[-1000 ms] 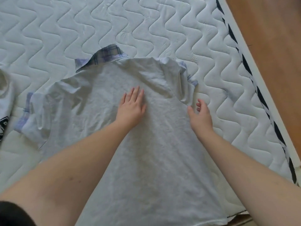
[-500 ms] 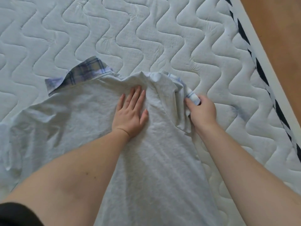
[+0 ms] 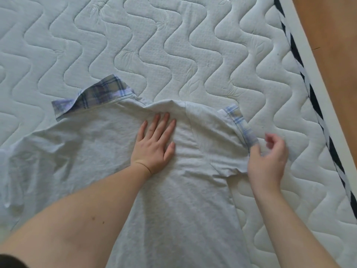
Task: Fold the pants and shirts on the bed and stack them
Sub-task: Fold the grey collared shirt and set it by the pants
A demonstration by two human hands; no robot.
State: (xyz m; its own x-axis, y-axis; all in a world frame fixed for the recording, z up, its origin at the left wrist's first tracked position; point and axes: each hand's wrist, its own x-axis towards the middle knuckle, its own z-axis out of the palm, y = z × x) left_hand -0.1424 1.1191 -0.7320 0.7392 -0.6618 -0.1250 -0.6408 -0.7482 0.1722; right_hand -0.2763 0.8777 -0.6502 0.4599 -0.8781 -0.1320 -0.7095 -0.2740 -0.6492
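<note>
While left hand (image 3: 154, 144) presses shirt (image 3: 92, 151), sleeve cuff (image 3: 242, 124) touches right grip (image 3: 267, 159).

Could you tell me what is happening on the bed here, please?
A person is folding a pale grey short-sleeved shirt spread on the white quilted mattress. The left hand presses flat near its plaid collar, while the right hand pinches the plaid-trimmed sleeve cuff. No fold is made yet.

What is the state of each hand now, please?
Left hand: open, pressing flat on the grey shirt.
Right hand: thumb touches the plaid sleeve cuff; whether it pinches it cannot be told.
</note>
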